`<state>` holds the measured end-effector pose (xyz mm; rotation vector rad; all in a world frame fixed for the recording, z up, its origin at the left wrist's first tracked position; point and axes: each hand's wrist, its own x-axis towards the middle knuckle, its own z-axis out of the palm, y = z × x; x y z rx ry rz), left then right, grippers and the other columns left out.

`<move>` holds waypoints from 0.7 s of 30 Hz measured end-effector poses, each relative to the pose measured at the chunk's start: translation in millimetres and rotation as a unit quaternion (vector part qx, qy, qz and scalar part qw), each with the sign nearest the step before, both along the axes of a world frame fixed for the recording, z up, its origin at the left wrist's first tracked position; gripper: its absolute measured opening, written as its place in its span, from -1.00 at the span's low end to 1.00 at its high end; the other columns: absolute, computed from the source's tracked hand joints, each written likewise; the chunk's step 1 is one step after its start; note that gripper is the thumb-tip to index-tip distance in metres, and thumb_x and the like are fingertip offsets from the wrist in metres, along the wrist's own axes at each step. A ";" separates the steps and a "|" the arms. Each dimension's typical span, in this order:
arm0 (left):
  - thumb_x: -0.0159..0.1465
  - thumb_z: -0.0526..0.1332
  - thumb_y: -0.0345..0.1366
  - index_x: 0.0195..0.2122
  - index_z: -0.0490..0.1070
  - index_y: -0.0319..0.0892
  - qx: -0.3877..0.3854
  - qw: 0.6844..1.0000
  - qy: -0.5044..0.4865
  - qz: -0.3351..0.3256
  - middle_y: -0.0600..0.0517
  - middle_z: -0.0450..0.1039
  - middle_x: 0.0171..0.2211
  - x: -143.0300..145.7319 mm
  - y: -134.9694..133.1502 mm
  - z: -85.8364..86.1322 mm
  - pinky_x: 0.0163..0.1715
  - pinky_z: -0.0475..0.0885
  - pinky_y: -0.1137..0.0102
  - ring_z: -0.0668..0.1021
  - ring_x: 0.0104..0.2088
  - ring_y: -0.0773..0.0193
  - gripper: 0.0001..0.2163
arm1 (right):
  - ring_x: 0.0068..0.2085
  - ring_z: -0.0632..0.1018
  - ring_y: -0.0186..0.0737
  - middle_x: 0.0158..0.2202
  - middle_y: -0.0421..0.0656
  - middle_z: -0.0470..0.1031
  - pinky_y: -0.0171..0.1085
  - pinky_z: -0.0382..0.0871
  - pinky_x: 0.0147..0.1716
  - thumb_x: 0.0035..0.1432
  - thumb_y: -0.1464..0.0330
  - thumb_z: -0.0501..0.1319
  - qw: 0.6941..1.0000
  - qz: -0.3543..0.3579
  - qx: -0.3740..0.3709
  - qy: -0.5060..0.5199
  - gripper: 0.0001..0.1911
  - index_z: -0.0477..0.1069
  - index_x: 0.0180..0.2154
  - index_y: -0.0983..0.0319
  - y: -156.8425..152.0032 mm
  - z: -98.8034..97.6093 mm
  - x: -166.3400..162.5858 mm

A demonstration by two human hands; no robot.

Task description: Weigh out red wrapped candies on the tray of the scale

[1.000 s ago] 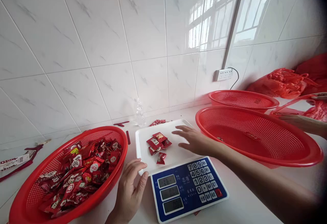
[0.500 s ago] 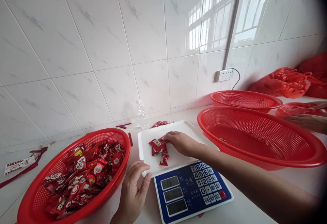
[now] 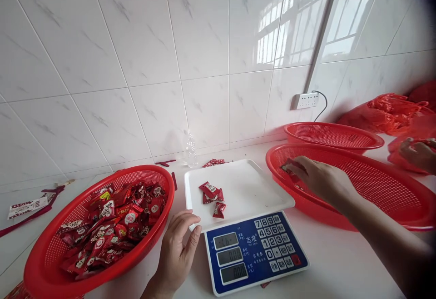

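My right hand (image 3: pixel 323 180) is over the near end of a large red basket (image 3: pixel 361 219), its fingers closed on a red-wrapped candy (image 3: pixel 289 167). Whether it holds more than one is hidden. My left hand (image 3: pixel 179 244) rests by the front left corner of the scale's white tray (image 3: pixel 252 185), thumb and fingers apart and holding nothing. A few red-wrapped candies (image 3: pixel 210 190) lie on the left part of that tray. The digital scale (image 3: pixel 257 253) has a blue panel with number keys and displays. To the left, another red basket (image 3: pixel 163 171) holds many wrapped candies (image 3: pixel 112 226).
Another red basket (image 3: pixel 334 128) stands behind the right one. A co-worker's hand (image 3: pixel 418 153) handles a red plastic bag at far right. A clear bottle (image 3: pixel 191 149) and wrappers (image 3: pixel 213 163) lie near the tiled wall. A power strip (image 3: pixel 306 101) is on the wall.
My right hand has moved right from the tray to the large basket, taking candy from the small pile. My left hand stays at the tray corner. The co-worker's hand has shifted.
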<state>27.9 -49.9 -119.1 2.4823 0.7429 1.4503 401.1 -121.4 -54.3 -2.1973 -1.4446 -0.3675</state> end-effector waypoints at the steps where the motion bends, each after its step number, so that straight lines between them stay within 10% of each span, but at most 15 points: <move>1: 0.32 0.14 -0.35 -0.21 0.42 -0.08 -0.001 1.000 -0.001 -0.001 0.04 0.55 -0.26 0.3 -0.3 0.7 -0.15 0.52 0.34 0.57 -0.15 0.21 -0.91 | -0.47 0.53 -0.01 -0.44 -0.07 0.56 -0.24 0.18 -0.65 0.22 0.02 -0.02 1.000 -0.022 -0.019 0.001 -0.61 0.31 -0.45 0.13 -3.2 -0.9 6.6; 6: 0.32 0.14 -0.35 -0.22 0.43 -0.07 -0.007 1.000 0.001 -0.001 0.04 0.55 -0.27 1.2 -1.2 1.9 -0.14 0.51 0.34 0.57 -0.15 0.22 -0.91 | -0.46 0.51 0.07 -0.47 0.03 0.52 -0.19 0.19 -0.66 0.22 -0.03 -0.06 0.997 -0.059 -0.052 -0.020 -0.50 0.27 -0.57 0.14 -3.4 -2.3 14.2; 13: 0.32 0.14 -0.34 -0.23 0.44 -0.09 -0.004 1.000 -0.002 0.003 0.03 0.55 -0.28 0.8 0.0 -0.6 -0.15 0.51 0.33 0.57 -0.15 0.21 -0.91 | 0.18 0.37 0.03 0.21 -0.01 0.30 0.00 0.30 0.11 0.20 0.05 0.09 0.957 0.265 -0.102 0.056 -0.47 0.35 0.12 0.15 28.0 -5.4 -71.8; 17: 0.32 0.13 -0.33 -0.24 0.45 -0.10 -0.009 1.000 0.002 0.014 0.00 0.55 -0.29 -0.1 0.6 0.4 -0.16 0.52 0.29 0.58 -0.16 0.18 -0.89 | 0.36 0.01 0.08 0.37 -0.03 -0.01 0.06 0.08 0.25 0.18 -0.04 0.11 0.876 0.403 -0.241 0.113 -0.27 0.08 0.30 0.07 47.9 -4.1 -129.3; 21: 0.33 0.12 -0.32 -0.26 0.46 -0.12 -0.017 1.000 0.005 0.024 -0.02 0.55 -0.28 -0.1 1.1 1.4 -0.18 0.52 0.28 0.58 -0.17 0.17 -0.88 | 0.35 0.00 0.18 0.37 0.06 -0.05 0.14 0.05 0.23 0.19 -0.02 0.10 0.868 0.423 -0.259 0.035 -0.24 0.03 0.32 0.15 68.4 -6.6 -159.7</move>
